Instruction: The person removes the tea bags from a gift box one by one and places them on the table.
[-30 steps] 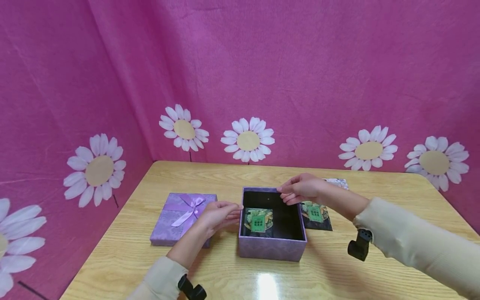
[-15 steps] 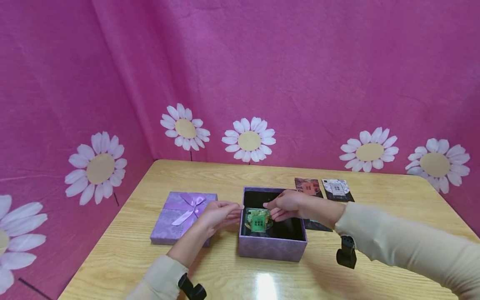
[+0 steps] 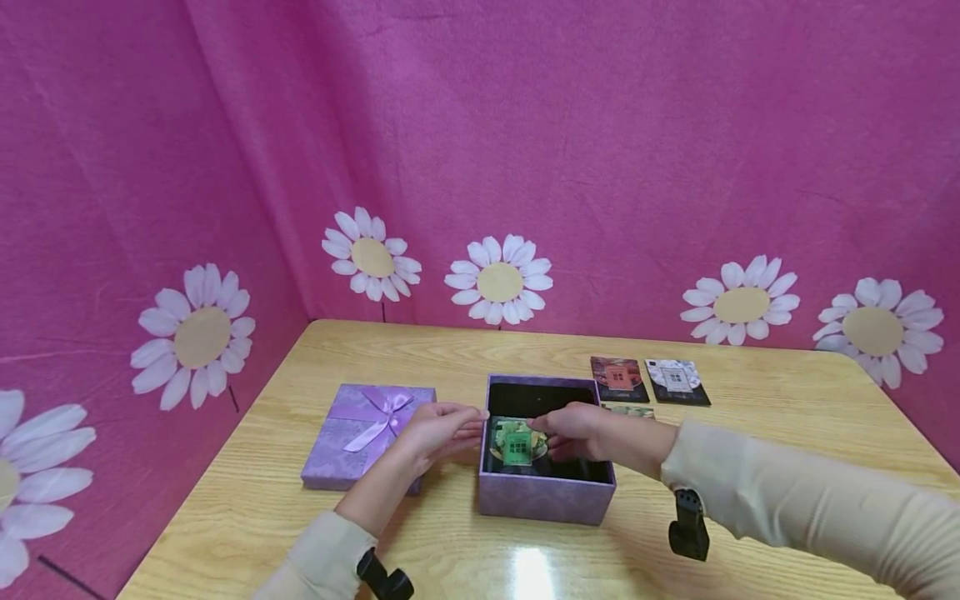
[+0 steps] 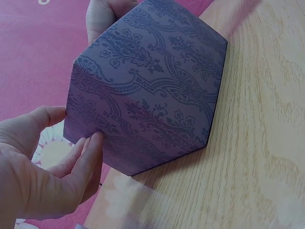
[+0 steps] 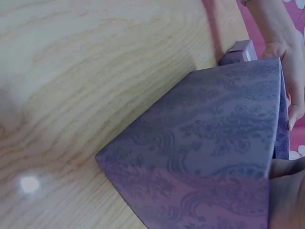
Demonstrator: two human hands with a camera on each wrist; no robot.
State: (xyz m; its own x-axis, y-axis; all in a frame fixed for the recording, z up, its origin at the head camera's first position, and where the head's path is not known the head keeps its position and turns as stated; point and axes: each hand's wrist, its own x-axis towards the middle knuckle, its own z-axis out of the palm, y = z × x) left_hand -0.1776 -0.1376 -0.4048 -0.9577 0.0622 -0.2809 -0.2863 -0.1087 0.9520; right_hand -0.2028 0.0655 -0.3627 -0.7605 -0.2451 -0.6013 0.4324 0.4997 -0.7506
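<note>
An open-topped purple gift box (image 3: 543, 498) with damask-patterned walls stands on the table. My left hand (image 3: 442, 429) holds its left wall; in the left wrist view the thumb lies at the rim and the fingertips rest on the outer side of the box (image 4: 147, 90). Inside, at the left, lies a green-labelled flat packet (image 3: 516, 450). My right hand (image 3: 579, 429) reaches over the right rim into the box, its thumb at the packet's right edge. The other fingertips are hidden, so whether they grip the packet does not show; in the right wrist view the wall covers them.
Left of the box lies its purple lid (image 3: 352, 437) with a ribbon bow. Behind and to the right are a red-labelled packet (image 3: 619, 379) and a white-labelled packet (image 3: 677, 381). Another green packet (image 3: 630, 411) is mostly covered by my right forearm.
My right hand has moved from the box's far right rim down and left into the box, to the green packet's edge. The red and white packets have come into view. My left hand stays put.
</note>
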